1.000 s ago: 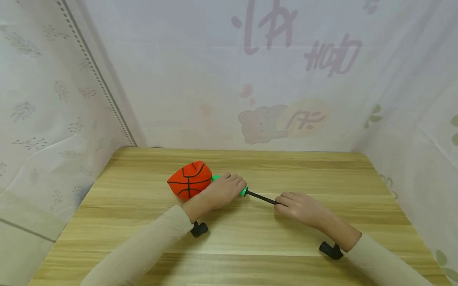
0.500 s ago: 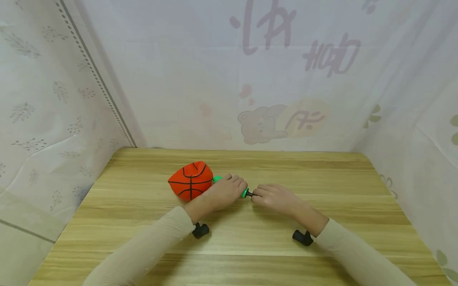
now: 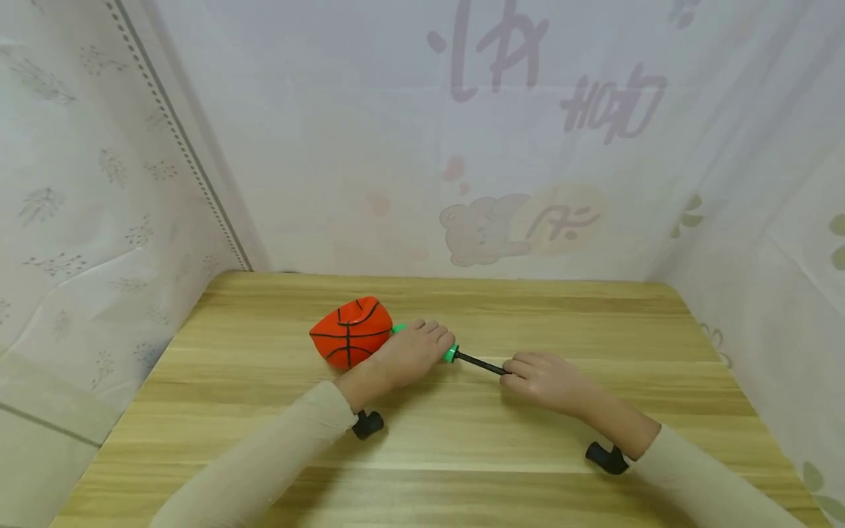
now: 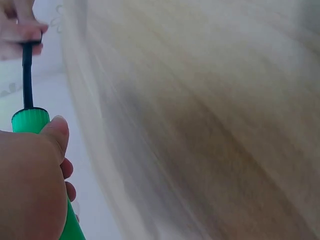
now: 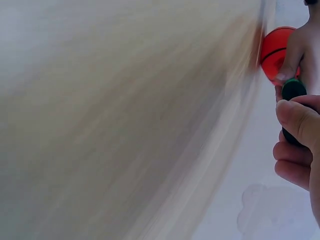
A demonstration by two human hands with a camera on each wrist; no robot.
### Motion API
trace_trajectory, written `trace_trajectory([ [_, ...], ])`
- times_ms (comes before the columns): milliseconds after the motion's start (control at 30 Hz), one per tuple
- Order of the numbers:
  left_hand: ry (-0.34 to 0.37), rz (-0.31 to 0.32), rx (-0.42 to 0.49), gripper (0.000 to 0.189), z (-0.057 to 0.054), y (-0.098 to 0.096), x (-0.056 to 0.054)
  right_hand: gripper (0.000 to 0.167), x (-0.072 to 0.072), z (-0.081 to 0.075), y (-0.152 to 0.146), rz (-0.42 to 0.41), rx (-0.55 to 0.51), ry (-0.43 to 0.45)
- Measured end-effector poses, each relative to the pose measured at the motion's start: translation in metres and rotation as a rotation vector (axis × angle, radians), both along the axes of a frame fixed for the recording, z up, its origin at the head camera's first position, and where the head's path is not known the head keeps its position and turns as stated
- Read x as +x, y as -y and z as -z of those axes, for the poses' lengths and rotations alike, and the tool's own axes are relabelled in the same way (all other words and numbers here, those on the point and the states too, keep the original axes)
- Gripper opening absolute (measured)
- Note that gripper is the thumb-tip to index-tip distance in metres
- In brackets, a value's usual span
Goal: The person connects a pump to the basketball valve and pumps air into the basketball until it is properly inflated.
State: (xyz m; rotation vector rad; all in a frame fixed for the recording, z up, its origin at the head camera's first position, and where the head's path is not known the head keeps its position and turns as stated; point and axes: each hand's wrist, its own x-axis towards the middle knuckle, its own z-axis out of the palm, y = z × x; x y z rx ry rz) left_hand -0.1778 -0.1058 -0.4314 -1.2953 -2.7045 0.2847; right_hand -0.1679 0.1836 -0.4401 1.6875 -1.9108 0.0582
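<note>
A partly deflated orange toy basketball with black lines sits on the table, its side dented and its left end pointed. Attached at its right is a green hand pump, whose barrel my left hand grips, thumb along the barrel in the left wrist view. A black pump rod sticks out of the barrel to the right. At the rod's far end my right hand pinches the black handle, which the fingers mostly hide. In the right wrist view the ball shows beyond both hands.
The wood-grain table runs back to a pale printed cloth wall, with more cloth at both sides. Black wrist-camera mounts hang under the wrists.
My right hand moved left, sliding the rod into the barrel, then drew it back out to the right. My left hand and the ball stayed nearly still.
</note>
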Motion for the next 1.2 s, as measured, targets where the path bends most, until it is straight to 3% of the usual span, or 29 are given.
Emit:
trace_trajectory([
  [300,-0.025,0.025,-0.011,0.018,0.000,0.002,-0.002,0.046,0.005,-0.002,-0.022,-0.008,0.004,-0.009],
  [533,-0.082,0.037,-0.002,0.017,0.002,0.001,-0.001,0.049,-0.002,-0.002,-0.001,0.007,0.051,0.006],
  [800,-0.069,0.028,-0.016,0.018,0.003,-0.002,-0.001,0.048,-0.015,0.002,0.035,0.046,0.058,-0.013],
  [1033,-0.056,0.033,-0.003,0.015,0.002,-0.001,0.000,0.023,-0.019,0.002,0.049,0.031,0.037,0.005],
  [1200,-0.044,0.039,0.008,0.016,0.002,0.000,0.000,0.037,-0.015,0.005,0.037,0.003,0.000,0.014],
])
